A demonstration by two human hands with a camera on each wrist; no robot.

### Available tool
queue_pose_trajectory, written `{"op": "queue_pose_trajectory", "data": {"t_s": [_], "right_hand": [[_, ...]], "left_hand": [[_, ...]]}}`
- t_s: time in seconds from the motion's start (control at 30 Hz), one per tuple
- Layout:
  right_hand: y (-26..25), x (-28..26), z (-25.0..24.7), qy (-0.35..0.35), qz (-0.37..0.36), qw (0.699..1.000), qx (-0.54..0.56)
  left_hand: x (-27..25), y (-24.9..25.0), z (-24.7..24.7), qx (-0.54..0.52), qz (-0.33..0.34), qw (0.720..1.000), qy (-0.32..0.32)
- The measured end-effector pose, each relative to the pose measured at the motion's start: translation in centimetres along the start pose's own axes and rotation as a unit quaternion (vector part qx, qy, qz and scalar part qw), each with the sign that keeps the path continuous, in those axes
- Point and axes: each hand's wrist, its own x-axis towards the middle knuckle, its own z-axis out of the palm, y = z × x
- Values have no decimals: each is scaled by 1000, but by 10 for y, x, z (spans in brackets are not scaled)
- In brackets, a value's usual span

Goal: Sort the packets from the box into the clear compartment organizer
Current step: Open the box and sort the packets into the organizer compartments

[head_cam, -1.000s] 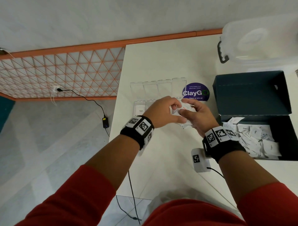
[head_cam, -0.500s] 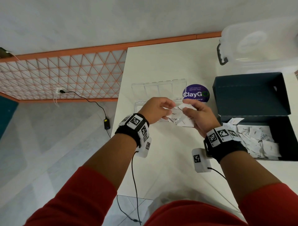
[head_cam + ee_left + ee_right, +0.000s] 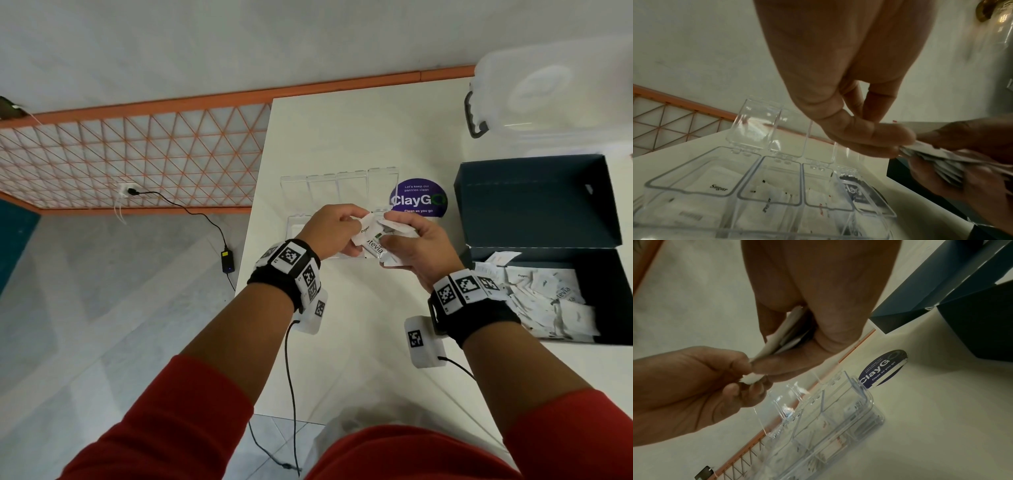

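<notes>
Above the clear organizer (image 3: 339,186), both hands meet over the white table. My right hand (image 3: 390,236) grips a small stack of white packets (image 3: 375,248), one of them printed "stevia". My left hand (image 3: 356,228) pinches the edge of one packet (image 3: 365,228) of that stack between thumb and fingers. In the left wrist view the pinch (image 3: 900,146) meets the stack (image 3: 941,162), and the organizer (image 3: 756,186) lies below with its lids up. Its compartments hold packets, and a "Sugar" packet (image 3: 715,186) is in the leftmost one. The right wrist view shows the stack (image 3: 783,337) and my left hand (image 3: 750,369).
The dark open box (image 3: 603,274) with several loose packets (image 3: 548,298) sits at the right, its lid (image 3: 534,202) laid back. A purple ClayGo sticker (image 3: 419,198) lies beside the organizer. A translucent lidded bin (image 3: 548,96) stands at the back right. The table's left edge (image 3: 253,219) drops to the floor.
Both hands have risen a little off the organizer. The stack has fanned out between them, and my left fingers now pinch one packet at its edge.
</notes>
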Motion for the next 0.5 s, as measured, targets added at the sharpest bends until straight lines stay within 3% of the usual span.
{"op": "queue_pose_trajectory", "data": {"t_s": [0.2,0.33,0.5], "right_hand": [[2,2,-5,20,0,999,27],[3,3,-9,19,6,999,31],[4,7,-6,17,13,999,31]], "left_hand": [[6,-6,-18,-49,-19,996,72],[12,-20,-43,64,-1,988,139],[21,-31,-55,211,-60,966,140]]}}
